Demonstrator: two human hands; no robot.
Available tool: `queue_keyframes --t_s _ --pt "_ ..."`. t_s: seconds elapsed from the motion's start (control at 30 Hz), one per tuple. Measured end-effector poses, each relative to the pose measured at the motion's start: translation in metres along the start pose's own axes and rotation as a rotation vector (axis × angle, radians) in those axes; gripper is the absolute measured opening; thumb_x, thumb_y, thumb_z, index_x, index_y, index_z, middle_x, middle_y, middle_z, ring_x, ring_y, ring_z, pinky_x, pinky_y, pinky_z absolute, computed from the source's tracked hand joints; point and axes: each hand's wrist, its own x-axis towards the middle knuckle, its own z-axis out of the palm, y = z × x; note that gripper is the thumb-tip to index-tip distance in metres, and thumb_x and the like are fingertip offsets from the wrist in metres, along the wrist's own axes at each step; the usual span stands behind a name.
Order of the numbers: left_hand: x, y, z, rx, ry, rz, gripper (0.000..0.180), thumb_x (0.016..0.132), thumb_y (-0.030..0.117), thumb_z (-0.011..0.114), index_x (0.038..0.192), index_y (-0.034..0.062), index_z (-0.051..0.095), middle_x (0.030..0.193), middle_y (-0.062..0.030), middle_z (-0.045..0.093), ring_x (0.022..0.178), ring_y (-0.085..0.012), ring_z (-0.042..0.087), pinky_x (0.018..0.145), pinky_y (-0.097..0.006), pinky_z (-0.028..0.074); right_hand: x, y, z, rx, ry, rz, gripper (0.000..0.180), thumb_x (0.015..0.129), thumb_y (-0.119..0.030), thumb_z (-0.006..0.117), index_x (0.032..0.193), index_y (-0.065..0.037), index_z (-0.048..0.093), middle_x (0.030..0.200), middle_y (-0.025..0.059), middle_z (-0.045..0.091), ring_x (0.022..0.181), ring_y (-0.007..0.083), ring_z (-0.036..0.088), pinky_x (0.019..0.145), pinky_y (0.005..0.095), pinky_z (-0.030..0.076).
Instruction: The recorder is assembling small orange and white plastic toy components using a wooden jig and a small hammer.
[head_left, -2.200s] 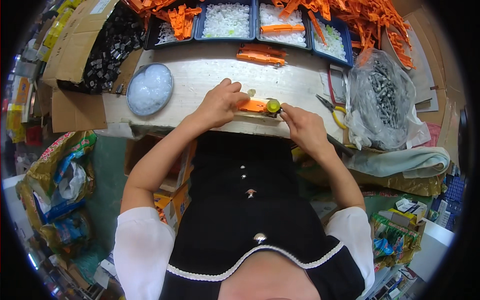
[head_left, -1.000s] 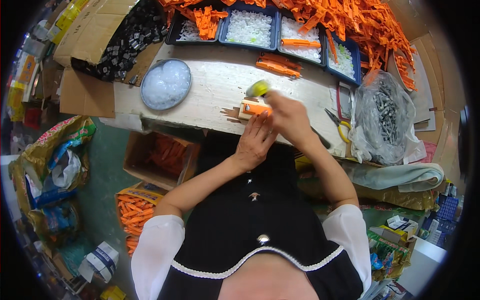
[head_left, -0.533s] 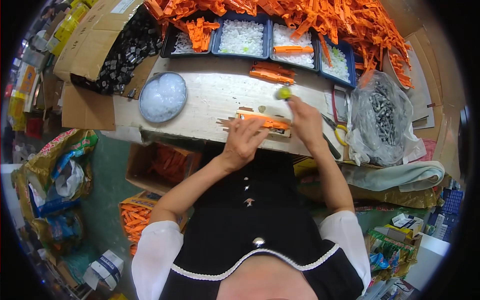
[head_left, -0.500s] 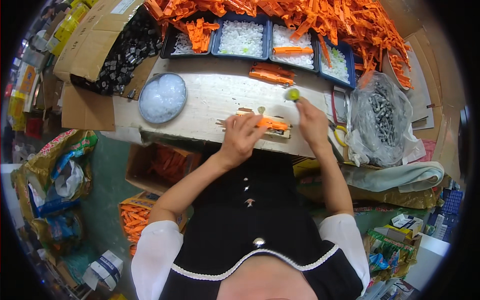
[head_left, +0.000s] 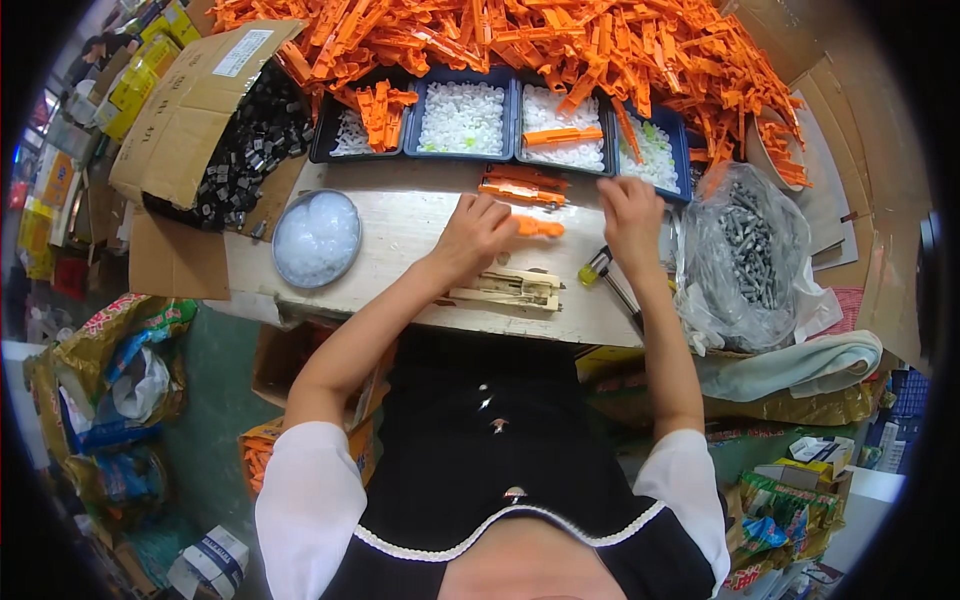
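My left hand [head_left: 472, 240] is closed on an orange plastic part [head_left: 538, 227], lifted off a cream-coloured fixture block [head_left: 515, 288] at the front of the table. Beyond it lie more orange parts [head_left: 522, 185]. My right hand [head_left: 632, 222] hovers close to the front of the blue trays, its fingers pinched together; what they hold, if anything, does not show. Below that hand, a small hammer with a yellow-green head [head_left: 592, 267] lies on the table, its handle partly under my wrist.
Trays of small white pieces [head_left: 462, 118] stand below a large heap of orange parts [head_left: 620, 50]. To the left are a round dish [head_left: 318, 238] and a carton of black pieces [head_left: 250, 135]; to the right, a clear bag of metal parts [head_left: 750, 240].
My right hand has put down the hammer and moved forward toward the trays. My left hand has taken the orange part off the fixture and carried it forward. The view has shifted slightly.
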Motion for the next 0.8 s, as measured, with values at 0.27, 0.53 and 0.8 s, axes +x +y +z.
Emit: queue_keyframes --t_s 0.27,0.53,0.8 --pt "0.002 -0.015 0.015 0.067 0.021 -0.168 0.005 0.070 0.007 0.054 0.074 0.0061 0.055 0.091 -0.0088 0.052 0.086 -0.0236 0.048 0.071 -0.037 0.038 0.092 -0.006 0.053 -0.247 -0.355 -0.168 0.017 0.072 -0.016 0.061 0.089 -0.015 0.063 0.097 0.0036 0.054 0.102 0.0240 0.046 0.080 0.0474 0.032" --pt "-0.142 -0.072 -0.117 0.115 0.629 -0.987 0.010 0.073 0.002 0.057 0.082 0.0019 0.061 0.082 -0.0127 0.058 0.075 -0.0249 0.058 0.068 -0.034 0.046 0.094 0.000 0.055 -0.215 -0.310 -0.306 0.018 0.071 -0.011 0.061 0.090 -0.011 0.060 0.093 0.0053 0.052 0.098 0.0243 0.044 0.081 0.0435 0.029" --pt "-0.197 -0.064 -0.152 -0.590 0.563 -1.687 0.031 0.088 0.025 0.050 0.087 -0.0041 0.059 0.065 -0.0073 0.054 0.045 -0.0143 0.054 0.035 -0.025 0.044 0.091 -0.005 0.058 -0.174 -0.166 -0.286 0.026 0.073 -0.007 0.061 0.099 -0.008 0.056 0.096 0.0084 0.051 0.096 0.0255 0.047 0.081 0.0404 0.030"
